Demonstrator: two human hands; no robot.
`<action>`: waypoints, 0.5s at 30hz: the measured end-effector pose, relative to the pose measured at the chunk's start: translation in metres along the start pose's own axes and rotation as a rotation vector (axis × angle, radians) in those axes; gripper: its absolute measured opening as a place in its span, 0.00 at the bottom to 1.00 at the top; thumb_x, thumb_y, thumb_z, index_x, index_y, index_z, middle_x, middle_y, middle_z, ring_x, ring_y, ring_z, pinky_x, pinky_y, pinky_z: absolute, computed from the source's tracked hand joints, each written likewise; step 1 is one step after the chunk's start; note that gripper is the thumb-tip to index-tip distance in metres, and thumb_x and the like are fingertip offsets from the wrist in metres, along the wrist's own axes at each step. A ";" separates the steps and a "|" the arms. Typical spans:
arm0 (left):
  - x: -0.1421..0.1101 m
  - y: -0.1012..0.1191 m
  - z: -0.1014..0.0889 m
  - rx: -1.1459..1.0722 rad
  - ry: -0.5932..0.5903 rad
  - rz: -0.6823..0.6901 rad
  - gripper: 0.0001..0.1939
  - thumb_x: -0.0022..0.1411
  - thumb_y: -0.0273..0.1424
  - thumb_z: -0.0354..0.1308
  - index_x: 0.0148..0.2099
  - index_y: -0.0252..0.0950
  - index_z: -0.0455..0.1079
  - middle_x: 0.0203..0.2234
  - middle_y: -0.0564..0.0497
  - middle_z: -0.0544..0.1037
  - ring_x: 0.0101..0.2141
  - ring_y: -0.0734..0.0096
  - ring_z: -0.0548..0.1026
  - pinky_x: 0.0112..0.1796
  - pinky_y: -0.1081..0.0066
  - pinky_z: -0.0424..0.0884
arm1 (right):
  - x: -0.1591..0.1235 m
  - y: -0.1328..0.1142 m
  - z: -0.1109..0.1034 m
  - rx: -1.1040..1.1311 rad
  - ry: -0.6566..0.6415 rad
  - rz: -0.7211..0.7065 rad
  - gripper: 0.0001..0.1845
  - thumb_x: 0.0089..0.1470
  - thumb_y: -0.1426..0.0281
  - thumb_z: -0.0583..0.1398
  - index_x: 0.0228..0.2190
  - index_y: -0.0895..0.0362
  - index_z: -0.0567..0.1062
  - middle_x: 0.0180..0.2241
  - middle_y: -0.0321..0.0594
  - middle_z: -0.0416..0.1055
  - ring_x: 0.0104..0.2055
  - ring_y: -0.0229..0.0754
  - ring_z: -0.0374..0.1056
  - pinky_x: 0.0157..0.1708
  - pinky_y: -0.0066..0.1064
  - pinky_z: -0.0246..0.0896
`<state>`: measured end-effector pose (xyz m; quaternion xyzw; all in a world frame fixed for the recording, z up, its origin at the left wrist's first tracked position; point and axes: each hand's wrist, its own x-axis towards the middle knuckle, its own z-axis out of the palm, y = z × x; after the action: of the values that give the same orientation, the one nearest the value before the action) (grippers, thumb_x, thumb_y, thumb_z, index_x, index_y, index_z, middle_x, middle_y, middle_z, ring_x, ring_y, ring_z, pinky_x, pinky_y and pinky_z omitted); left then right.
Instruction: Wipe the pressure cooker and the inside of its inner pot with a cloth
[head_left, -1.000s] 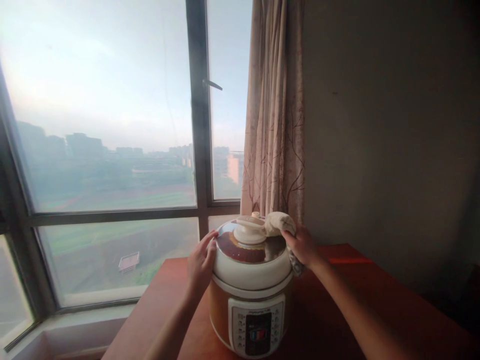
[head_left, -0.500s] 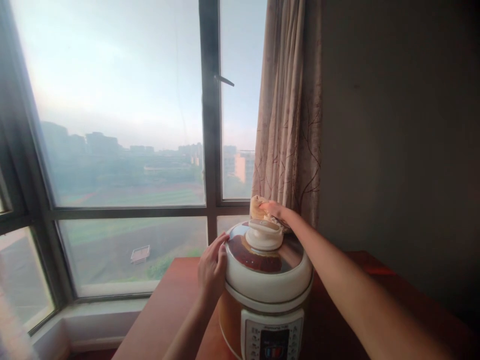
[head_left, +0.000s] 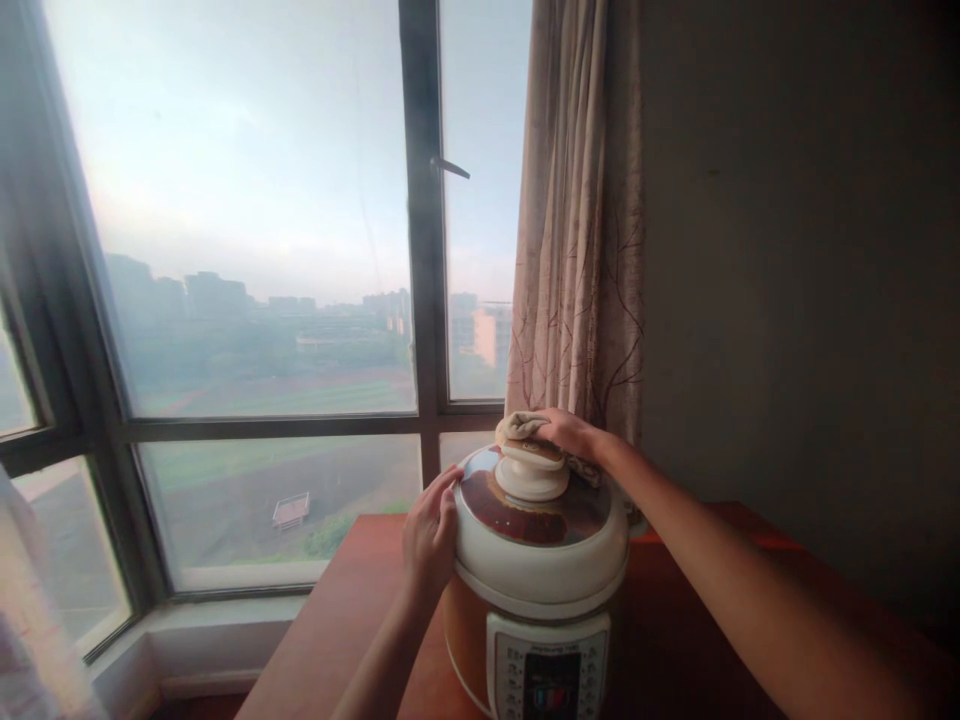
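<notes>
At lower centre of the frame, with a cloth [head_left: 521, 425] grasped by the right hand [head_left: 576, 437], the cooker [head_left: 536, 562], braced only by the unclenched left hand [head_left: 430, 526], could be shifted by strong pushing.

my left hand [head_left: 431, 525] slants up with fingers [head_left: 445, 482] extended; my right hand [head_left: 573, 434] reaches farther forward, gripping, its arm [head_left: 712, 560] stretched diagonally inward.

Head-worn camera, looking forward-down, near cooker [head_left: 536, 575]

The cooker [head_left: 536, 575] is cut off below — its panel lettering [head_left: 545, 648] illegibly small.
</notes>
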<state>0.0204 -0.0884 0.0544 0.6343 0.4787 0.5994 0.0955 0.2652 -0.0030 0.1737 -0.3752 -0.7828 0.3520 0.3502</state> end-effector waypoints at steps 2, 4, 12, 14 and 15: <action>0.000 0.000 0.000 -0.003 0.007 0.002 0.26 0.70 0.44 0.44 0.54 0.39 0.77 0.53 0.44 0.80 0.55 0.54 0.76 0.56 0.59 0.70 | -0.012 -0.002 0.000 -0.023 -0.020 -0.064 0.15 0.51 0.65 0.61 0.39 0.54 0.83 0.41 0.35 0.81 0.48 0.50 0.72 0.52 0.36 0.62; 0.000 -0.001 0.000 -0.003 0.011 0.002 0.26 0.70 0.44 0.44 0.54 0.38 0.77 0.54 0.44 0.80 0.55 0.54 0.76 0.56 0.59 0.69 | -0.025 -0.001 -0.001 -0.046 0.008 -0.115 0.17 0.53 0.64 0.60 0.43 0.54 0.82 0.46 0.36 0.81 0.52 0.51 0.71 0.56 0.40 0.60; 0.000 -0.001 0.000 -0.013 0.018 -0.011 0.25 0.69 0.43 0.44 0.53 0.39 0.78 0.53 0.45 0.80 0.55 0.54 0.76 0.56 0.59 0.69 | -0.073 0.015 -0.007 0.075 0.160 -0.052 0.24 0.54 0.56 0.64 0.50 0.53 0.80 0.49 0.42 0.79 0.59 0.57 0.68 0.63 0.49 0.55; 0.000 -0.002 0.001 -0.005 0.026 -0.013 0.25 0.69 0.43 0.44 0.53 0.39 0.77 0.53 0.45 0.80 0.55 0.54 0.76 0.56 0.58 0.69 | -0.078 0.017 -0.006 0.100 0.149 -0.075 0.25 0.54 0.56 0.64 0.50 0.53 0.79 0.51 0.42 0.78 0.60 0.55 0.67 0.64 0.48 0.54; -0.001 -0.002 0.001 0.002 0.027 -0.013 0.25 0.69 0.43 0.44 0.53 0.39 0.77 0.53 0.45 0.80 0.55 0.54 0.76 0.56 0.58 0.69 | -0.078 0.016 -0.005 0.123 0.147 -0.079 0.24 0.54 0.56 0.64 0.50 0.53 0.79 0.51 0.42 0.78 0.60 0.55 0.67 0.64 0.47 0.53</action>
<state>0.0207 -0.0874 0.0524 0.6230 0.4846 0.6071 0.0923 0.3115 -0.0586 0.1408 -0.3467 -0.7458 0.3570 0.4428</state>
